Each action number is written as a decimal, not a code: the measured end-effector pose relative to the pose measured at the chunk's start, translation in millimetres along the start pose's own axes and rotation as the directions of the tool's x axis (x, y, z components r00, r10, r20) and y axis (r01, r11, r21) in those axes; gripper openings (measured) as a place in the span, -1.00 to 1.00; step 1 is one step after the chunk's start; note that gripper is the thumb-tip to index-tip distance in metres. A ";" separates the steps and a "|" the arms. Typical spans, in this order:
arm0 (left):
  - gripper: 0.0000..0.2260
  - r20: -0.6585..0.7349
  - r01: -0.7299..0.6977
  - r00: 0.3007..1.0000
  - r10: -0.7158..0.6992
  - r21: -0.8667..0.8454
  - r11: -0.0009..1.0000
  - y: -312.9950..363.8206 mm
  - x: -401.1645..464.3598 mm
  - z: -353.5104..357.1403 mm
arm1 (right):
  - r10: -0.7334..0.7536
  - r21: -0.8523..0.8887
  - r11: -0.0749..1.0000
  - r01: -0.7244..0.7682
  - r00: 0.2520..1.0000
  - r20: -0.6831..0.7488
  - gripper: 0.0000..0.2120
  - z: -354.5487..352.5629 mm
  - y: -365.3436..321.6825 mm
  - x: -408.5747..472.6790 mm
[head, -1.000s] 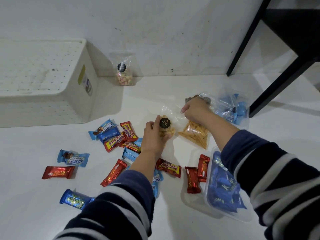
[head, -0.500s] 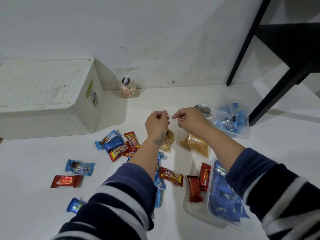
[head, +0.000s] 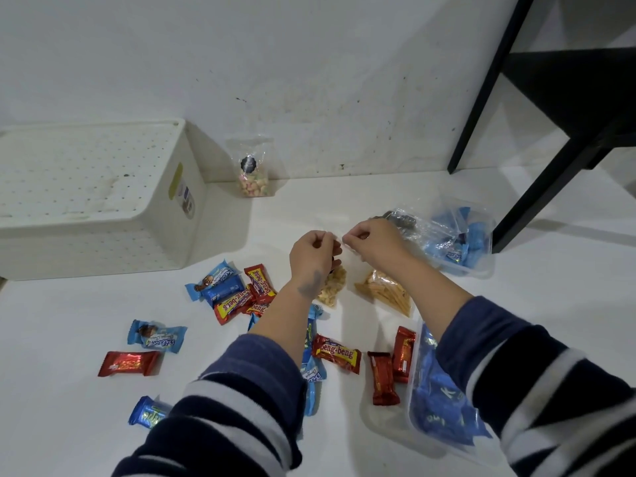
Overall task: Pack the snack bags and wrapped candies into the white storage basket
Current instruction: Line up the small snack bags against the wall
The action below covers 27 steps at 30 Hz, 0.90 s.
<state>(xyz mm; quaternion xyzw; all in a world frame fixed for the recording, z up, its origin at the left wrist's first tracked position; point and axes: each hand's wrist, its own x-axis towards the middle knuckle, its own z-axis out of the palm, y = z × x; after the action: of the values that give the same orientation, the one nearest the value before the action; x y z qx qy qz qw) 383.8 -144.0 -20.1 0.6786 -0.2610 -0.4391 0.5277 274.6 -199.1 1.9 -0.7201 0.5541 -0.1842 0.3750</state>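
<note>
Both hands, left hand and right hand, have lifted the clear snack bag off the table, fingers pinching its top edge, while the white storage basket holds nothing visible and every candy remains unpacked.

Perforated matt plastic basket, glossy foil candy wrappers

Both hands pinch the top of a clear snack bag: left hand, right hand. Wrapped candies lie scattered on the counter near the white basket.
</note>
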 end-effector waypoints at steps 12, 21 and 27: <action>-0.78 -0.041 -0.256 0.919 0.391 0.694 0.673 -35.2 -5.1 -24.9 | 0.039 -0.084 0.996 -0.033 0.997 0.067 -0.72 2.9 -7.5 15.9; -0.57 0.118 -0.225 0.973 0.200 0.697 0.681 -48.8 -1.3 -37.5 | -0.072 0.050 0.995 0.082 0.981 -0.181 -0.84 25.6 2.4 -1.5; -0.53 0.060 -0.194 0.977 0.207 0.664 0.722 -43.9 10.2 -35.4 | 0.042 0.105 0.994 -0.040 0.999 -0.019 -0.58 64.3 19.2 -2.9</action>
<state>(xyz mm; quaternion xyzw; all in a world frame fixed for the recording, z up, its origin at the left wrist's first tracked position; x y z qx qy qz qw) 414.7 -121.7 -62.8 0.7938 -0.4673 -0.2513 0.2972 304.8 -176.8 -53.9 -0.6858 0.5624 -0.2130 0.4099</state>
